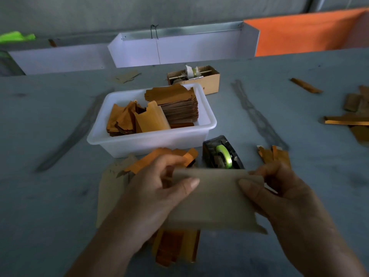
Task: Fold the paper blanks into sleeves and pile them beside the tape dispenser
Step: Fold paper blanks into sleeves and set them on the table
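- While I hold it up over the bench (50,196), the paper blank (213,198) sits between both my hands, plain brown side facing me, its long edges running left to right.
- My left hand (159,188) grips the blank's left end: thumb pressed flat on the near face, fingers curled round behind.
- My right hand (279,198) pinches the right end the same way, thumb on the front, fingers tucked at the back edge.
- The tape dispenser (222,153) stands just beyond the blank, dark body, pale green roll showing, its near end hidden by the paper's top edge.
- Left of the dispenser, touching or nearly so, lies a loose pile of orange sleeves (159,156), partly covered by my left fingers.
- More orange pieces (175,246) poke out below the blank, near my left wrist; they are blurred, so I cannot tell whether they are folded.
- A flat brown sheet (111,194) lies on the bench under my left hand.
- Behind the pile sits the white tub (151,140), with a tall stack of blanks (179,104) at its right and tilted orange pieces at its left.
- A small cardboard box (207,78) stands beyond the tub.
- To the right of the dispenser, a few orange strips (273,154) lie on the bench, with more scattered at the far right edge.
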Tool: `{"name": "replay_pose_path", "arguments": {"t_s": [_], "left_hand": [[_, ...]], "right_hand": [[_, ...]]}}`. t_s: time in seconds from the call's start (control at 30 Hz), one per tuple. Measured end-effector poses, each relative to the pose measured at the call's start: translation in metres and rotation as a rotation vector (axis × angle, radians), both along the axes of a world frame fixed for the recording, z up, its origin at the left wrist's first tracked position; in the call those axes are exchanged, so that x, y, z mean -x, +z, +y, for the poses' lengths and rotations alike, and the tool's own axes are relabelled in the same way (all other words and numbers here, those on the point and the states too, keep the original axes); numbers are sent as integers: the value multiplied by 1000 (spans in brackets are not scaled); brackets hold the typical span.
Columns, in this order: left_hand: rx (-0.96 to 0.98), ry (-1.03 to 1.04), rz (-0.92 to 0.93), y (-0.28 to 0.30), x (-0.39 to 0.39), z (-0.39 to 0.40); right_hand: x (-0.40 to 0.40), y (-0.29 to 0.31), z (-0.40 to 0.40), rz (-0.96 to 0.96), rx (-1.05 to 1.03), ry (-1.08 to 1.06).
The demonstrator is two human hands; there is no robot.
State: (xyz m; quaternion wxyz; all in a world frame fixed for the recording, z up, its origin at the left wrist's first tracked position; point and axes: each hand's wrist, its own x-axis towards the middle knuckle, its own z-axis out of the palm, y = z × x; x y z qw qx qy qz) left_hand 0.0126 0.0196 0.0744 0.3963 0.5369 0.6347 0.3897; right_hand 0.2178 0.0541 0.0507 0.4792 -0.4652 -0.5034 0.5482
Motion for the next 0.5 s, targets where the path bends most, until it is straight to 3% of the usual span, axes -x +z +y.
{"name": "replay_pose_path", "arguments": {"t_s": [0.17, 0.23, 0.33, 0.5], "left_hand": [[186, 24, -767, -16, -19, -8], [193, 118, -889, -23, -31, -8], [168, 217, -829, -29, -33, -5], [175, 7, -480, -22, -20, -5]], "right_hand": [[11, -18, -7, 175, 11, -153], [17, -20, -16, 125, 23, -103], [20, -10, -27, 62, 43, 66], [8, 0, -17, -69, 212, 199]]}}
